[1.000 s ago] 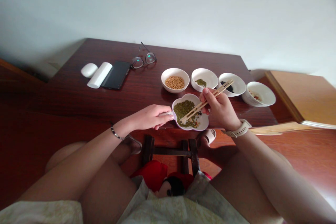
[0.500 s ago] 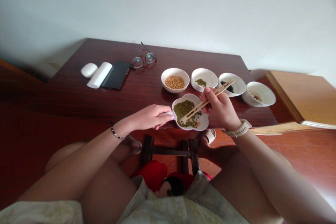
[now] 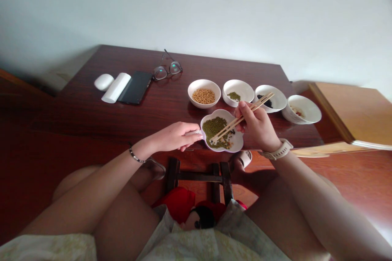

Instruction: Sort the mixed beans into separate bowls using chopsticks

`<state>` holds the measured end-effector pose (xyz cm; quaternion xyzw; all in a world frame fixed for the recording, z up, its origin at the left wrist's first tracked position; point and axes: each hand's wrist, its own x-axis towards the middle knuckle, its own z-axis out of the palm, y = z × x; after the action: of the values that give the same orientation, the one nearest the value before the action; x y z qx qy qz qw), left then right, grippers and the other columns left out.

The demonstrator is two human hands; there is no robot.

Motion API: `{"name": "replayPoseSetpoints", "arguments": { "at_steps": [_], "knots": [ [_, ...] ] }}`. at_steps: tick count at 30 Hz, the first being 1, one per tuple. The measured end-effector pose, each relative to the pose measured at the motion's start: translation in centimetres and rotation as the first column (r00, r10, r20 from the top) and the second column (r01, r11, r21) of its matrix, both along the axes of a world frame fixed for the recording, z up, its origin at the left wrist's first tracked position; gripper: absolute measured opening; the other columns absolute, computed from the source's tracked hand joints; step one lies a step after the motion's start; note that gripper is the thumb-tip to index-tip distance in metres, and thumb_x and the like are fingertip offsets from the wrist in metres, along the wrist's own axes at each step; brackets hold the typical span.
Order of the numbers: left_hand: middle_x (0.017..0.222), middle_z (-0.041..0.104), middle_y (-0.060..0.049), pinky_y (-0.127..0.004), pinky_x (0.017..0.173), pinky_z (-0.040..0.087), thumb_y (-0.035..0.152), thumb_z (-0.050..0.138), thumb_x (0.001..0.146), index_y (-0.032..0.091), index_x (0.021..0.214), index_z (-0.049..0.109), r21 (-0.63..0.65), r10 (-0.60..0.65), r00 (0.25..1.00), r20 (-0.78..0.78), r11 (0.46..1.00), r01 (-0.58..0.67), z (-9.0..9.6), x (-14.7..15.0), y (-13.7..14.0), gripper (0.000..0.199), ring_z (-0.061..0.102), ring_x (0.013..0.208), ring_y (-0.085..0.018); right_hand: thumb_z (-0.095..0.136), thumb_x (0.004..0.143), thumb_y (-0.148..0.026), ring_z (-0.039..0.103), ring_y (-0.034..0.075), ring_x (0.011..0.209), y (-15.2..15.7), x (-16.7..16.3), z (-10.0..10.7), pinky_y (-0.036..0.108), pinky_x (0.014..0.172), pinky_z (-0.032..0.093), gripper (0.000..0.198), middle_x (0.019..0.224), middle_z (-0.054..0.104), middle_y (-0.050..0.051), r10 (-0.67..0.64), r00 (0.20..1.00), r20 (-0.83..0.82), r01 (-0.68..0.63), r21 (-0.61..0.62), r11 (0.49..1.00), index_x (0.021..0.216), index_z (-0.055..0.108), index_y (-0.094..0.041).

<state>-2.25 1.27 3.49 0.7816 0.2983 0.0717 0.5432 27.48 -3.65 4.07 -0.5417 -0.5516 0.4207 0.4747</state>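
Note:
My left hand (image 3: pixel 180 136) is closed round the handle of a white, flower-shaped dish (image 3: pixel 237 142) at the table's front edge. Mung beans (image 3: pixel 216 125) fill its left side, with a few dark and pale beans mixed in near the front. A pair of chopsticks (image 3: pixel 228 127) is pinched in my right hand (image 3: pixel 257 124), which is over the dish's right rim. The chopstick tips rest among the beans; whether a bean is caught between them is too small to tell.
Behind the dish stand white bowls: one with soybeans (image 3: pixel 203 96), one with some mung beans (image 3: pixel 234 96), one with black beans (image 3: pixel 268 102), one with mixed pieces (image 3: pixel 297 111). Glasses (image 3: pixel 168 71), a black phone (image 3: pixel 135 87) and white cases (image 3: pixel 116 87) lie at left.

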Motion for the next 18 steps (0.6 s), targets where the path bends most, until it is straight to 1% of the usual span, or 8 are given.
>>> {"name": "replayPoseSetpoints", "arguments": {
  "at_steps": [9,14,18],
  "knots": [
    [0.070,0.066,0.003,-0.025,0.058,0.044,0.058,0.055,0.112,0.022,0.088,0.059,0.019,-0.010,0.999,-0.032,1.000,0.010,-0.1,-0.1,0.0,0.043,0.062,0.054,-0.012,0.063,0.106,-0.071,0.050,0.014,0.052,0.1,0.5,0.6,0.032,0.048,0.033,0.052,0.062,0.057,0.000,-0.070,0.993,-0.094,0.071,0.002,0.997,0.082,0.061,-0.026],
    [0.070,0.067,0.002,-0.025,0.057,0.043,0.058,0.055,0.112,0.022,0.088,0.058,0.024,-0.010,0.999,-0.031,1.000,0.010,-0.1,-0.2,0.0,0.043,0.061,0.054,-0.012,0.061,0.108,-0.069,0.049,0.015,0.050,0.4,1.4,1.1,0.032,0.048,0.035,0.051,0.059,0.057,0.000,-0.100,0.993,-0.059,0.103,0.054,0.993,0.081,0.062,-0.026],
    [0.071,0.069,0.002,-0.025,0.058,0.043,0.059,0.054,0.112,0.022,0.089,0.059,0.031,-0.011,0.999,-0.039,0.999,0.013,-0.2,-0.2,0.1,0.044,0.061,0.053,-0.012,0.065,0.107,-0.067,0.051,0.014,0.049,0.7,2.2,1.2,0.030,0.045,0.035,0.050,0.060,0.057,0.000,-0.150,0.987,-0.059,0.154,0.079,0.985,0.079,0.062,-0.025]
  ]
}}
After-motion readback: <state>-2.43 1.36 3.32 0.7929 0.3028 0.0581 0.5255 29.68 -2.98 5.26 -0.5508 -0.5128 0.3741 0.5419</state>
